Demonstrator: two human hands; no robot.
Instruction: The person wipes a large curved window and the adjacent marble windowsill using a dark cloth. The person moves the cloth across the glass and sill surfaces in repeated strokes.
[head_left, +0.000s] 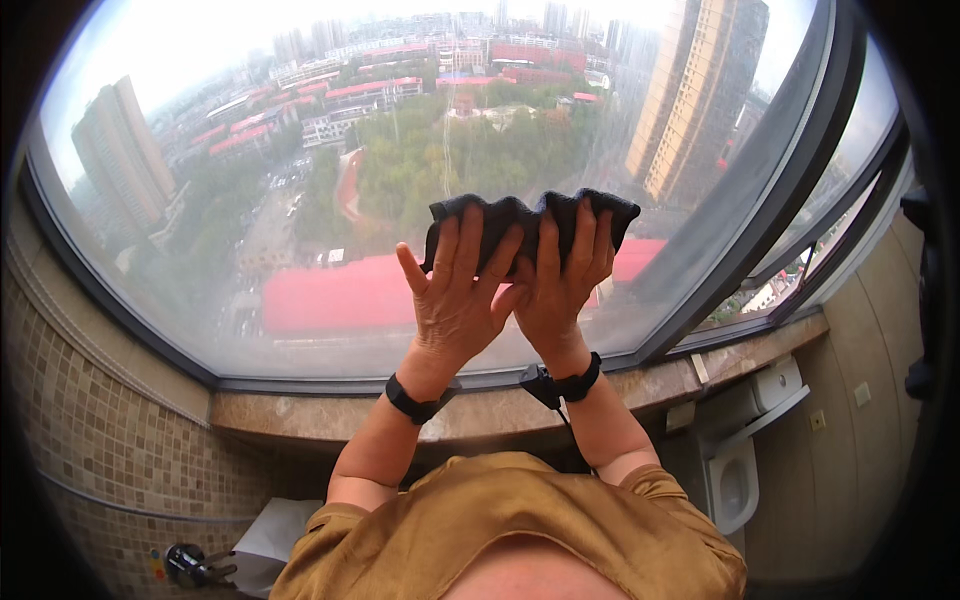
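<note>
Both my hands press a dark, folded cloth (525, 206) flat against a large window pane (315, 172). On the left part of the cloth lies my left hand (457, 300), its little finger spread out to the side onto the glass. My right hand (559, 292) covers the right part, fingers pointing up. The thumbs come close together near the cloth's lower edge. Behind the fingers the cloth bunches into wavy folds along its top. Streaks and a hazy film show on the glass. A black band sits on each wrist.
Below the pane runs a brown stone sill (300, 416). A dark frame post (757, 195) divides the pane from a tilted-out window (787, 277) at right. A white toilet (735, 480) stands at lower right. A metal fixture (191, 564) is on the mosaic-tiled wall (112, 405) at left.
</note>
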